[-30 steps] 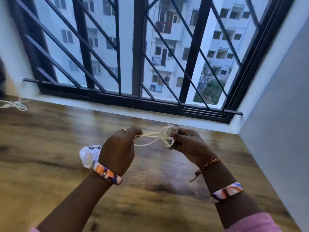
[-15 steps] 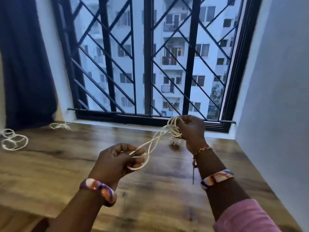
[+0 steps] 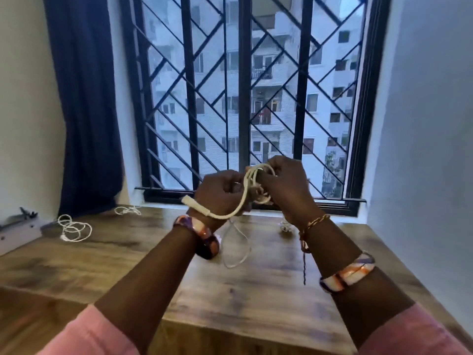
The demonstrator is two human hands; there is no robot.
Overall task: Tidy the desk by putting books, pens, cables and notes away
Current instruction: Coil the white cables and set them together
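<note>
I hold a white cable up in front of the window, above the wooden desk. My right hand grips its coiled bundle. My left hand is curled round the loose end, whose plug sticks out to the left over my wrist. A thin loop hangs down below my hands. A second white cable lies coiled at the desk's left, and a third small one lies near the window sill.
A grey metal object sits at the desk's far left edge. A small pale crumpled thing lies under my right wrist. A dark blue curtain hangs at the left; the right wall borders the desk.
My hands have come together and risen; the stretched cable between them is now gathered close to the bundle. The view has tilted up, showing more window and curtain.
</note>
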